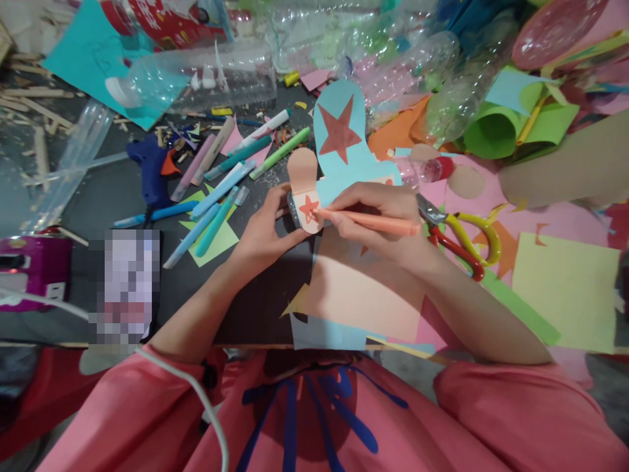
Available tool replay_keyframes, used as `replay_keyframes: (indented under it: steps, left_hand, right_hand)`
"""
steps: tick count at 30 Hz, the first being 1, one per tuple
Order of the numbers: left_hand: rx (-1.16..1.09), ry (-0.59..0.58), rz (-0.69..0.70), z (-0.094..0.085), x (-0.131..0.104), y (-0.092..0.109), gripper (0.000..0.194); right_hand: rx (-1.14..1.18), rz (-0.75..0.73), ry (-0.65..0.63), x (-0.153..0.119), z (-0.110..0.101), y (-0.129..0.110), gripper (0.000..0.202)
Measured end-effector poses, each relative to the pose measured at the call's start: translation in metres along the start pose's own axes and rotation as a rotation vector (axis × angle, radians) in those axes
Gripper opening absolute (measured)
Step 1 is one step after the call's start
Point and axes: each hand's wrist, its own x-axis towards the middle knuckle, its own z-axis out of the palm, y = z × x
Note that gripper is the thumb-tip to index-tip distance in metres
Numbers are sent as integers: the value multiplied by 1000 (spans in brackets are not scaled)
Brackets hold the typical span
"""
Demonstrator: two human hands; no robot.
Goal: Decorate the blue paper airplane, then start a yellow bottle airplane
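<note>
My right hand [381,213] is closed round an orange marker [393,223]. The marker's tip touches an orange-red star drawn on a small peach paper cut-out [302,172] with rounded ends. My left hand [268,226] grips the left edge of that cut-out's lower part between thumb and fingers; the fingertips are partly hidden behind it. Just beyond lies a larger light-blue paper cut-out [327,190] bearing a big dark red star [339,130]. A sheet of peach paper [366,282] lies below my right hand.
Several markers [223,190] and a blue glue gun [150,170] lie left. Scissors [455,236] with yellow and red handles are beside my right wrist. Clear plastic bottles [206,75] crowd the back. A phone [156,282] lies near the front edge; coloured paper [565,295] covers the right.
</note>
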Motion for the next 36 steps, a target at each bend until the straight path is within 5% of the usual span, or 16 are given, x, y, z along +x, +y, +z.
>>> replay_keyframes:
  steps: [36]
  left_hand:
    - [7,22,29,0,0,-3,69]
  right_hand:
    - [-5,-19,-19,-1,0,0,20]
